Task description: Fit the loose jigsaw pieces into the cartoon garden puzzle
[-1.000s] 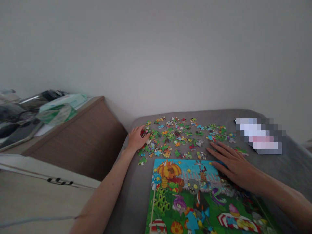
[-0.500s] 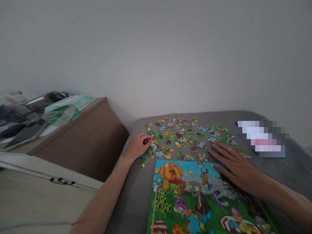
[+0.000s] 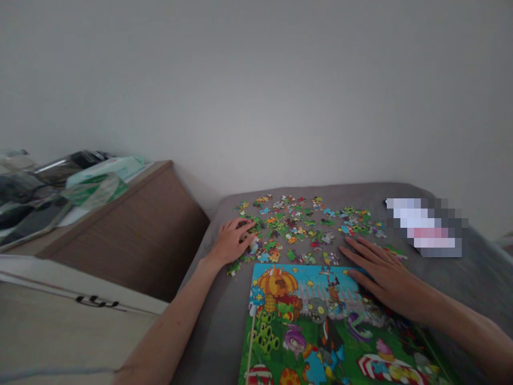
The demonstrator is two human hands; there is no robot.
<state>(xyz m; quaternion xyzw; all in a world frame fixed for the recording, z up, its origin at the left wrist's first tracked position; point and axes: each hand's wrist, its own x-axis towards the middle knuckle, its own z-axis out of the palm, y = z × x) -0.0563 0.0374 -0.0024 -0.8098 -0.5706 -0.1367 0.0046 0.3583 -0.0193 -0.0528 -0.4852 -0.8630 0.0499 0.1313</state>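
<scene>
Loose jigsaw puzzle pieces (image 3: 294,224) lie scattered over the grey cloth surface, mostly green with some orange, blue and red. At their left edge is my left hand (image 3: 232,240), palm down, thumb and fingers apart and touching the pieces. Nearer to me lies a puzzle board (image 3: 276,321) printed with a pumpkin, a grey-headed zombie and green plants. My right hand (image 3: 379,270) rests flat with fingers stretched across the board's upper right corner, its fingertips beside the pieces. That corner is partly hidden by the hand.
On the left stands a brown wooden cabinet (image 3: 132,224) with plastic packaging (image 3: 96,187) piled on top. Below it are pale drawer fronts (image 3: 72,326) with a dark handle (image 3: 96,302). A blurred-out flat object (image 3: 427,227) lies at the right. A plain wall (image 3: 256,96) rises behind.
The fingers of my left hand have spread from a pinch round a small dark piece and now lie among the pieces. My right hand keeps its place on the board. The view has shifted slightly.
</scene>
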